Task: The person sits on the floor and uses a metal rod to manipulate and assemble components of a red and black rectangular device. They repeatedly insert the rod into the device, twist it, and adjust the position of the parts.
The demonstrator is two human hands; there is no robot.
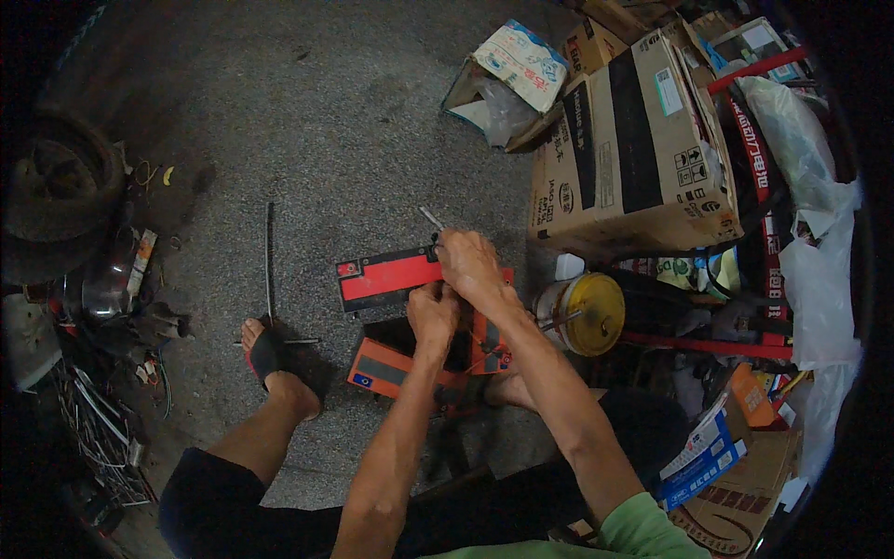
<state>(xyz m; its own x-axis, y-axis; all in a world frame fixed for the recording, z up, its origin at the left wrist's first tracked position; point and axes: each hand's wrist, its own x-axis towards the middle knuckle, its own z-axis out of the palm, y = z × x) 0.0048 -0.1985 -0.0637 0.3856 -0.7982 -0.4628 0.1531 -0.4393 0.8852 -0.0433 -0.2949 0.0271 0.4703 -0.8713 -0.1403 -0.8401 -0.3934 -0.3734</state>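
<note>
A red-topped black block (396, 276), with small fittings at its corners, lies on the floor in front of me. My right hand (472, 267) is closed over its right end. From those fingers a silvery rod-like tool (430, 218) sticks out to the upper left; its other end is hidden. My left hand (433, 317) is curled against the block's near side, and what its fingers grip is out of sight. Nearer to me sits an orange block with a grey stripe (382, 366), partly covered by my left forearm. Orange parts and dark wires (489, 349) show between my arms.
A T-shaped metal tool (271, 261) lies by my left foot (265, 349). To the right stand a yellow-lidded bucket (596, 315), a big cardboard box (633, 149) and an open carton (512, 74). Wheels (60, 177) and scrap metal (93, 410) crowd the left.
</note>
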